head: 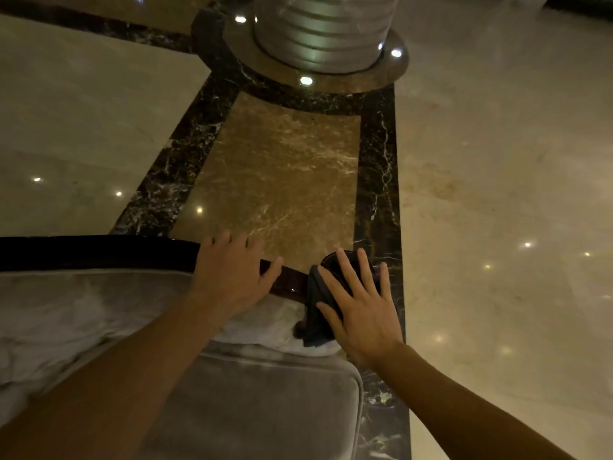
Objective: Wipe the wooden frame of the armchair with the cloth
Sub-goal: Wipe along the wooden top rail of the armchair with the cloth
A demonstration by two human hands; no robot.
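Observation:
The armchair's dark glossy wooden frame [99, 252] runs along the top of the chair back, from the left edge toward the right corner. My left hand [229, 277] rests flat on the frame with its fingers spread over the far edge. A dark cloth [316, 313] is draped over the frame's right end. My right hand [360, 307] lies on the cloth with fingers spread, pressing it against the wood. The frame's corner is hidden under the cloth and hand.
Grey velvet upholstery [83, 307] fills the chair back, with a seat cushion [265, 410] below. Beyond the chair lies polished marble floor [285, 167] with a dark border. A ribbed round column [325, 28] with floor lights stands at the top.

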